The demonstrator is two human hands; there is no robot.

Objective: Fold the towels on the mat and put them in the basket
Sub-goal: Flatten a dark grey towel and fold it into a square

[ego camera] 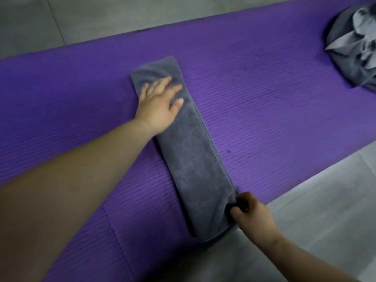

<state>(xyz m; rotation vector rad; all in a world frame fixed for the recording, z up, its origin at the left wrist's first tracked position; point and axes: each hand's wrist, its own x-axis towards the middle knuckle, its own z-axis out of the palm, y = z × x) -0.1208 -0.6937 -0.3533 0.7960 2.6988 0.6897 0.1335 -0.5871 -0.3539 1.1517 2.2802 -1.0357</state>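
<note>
A grey towel (189,155) lies folded into a long narrow strip across the purple mat (264,94), running from the far middle toward the near edge. My left hand (160,102) presses flat on the strip's far end, fingers spread. My right hand (251,212) pinches the near right corner of the same towel at the mat's near edge. A heap of crumpled grey towels (355,47) sits on the mat at the far right, cut off by the frame. No basket is in view.
Grey tiled floor (315,210) lies beyond the mat's near edge at the lower right and behind its far edge at the top left. A wide stretch of bare mat separates the folded towel from the heap.
</note>
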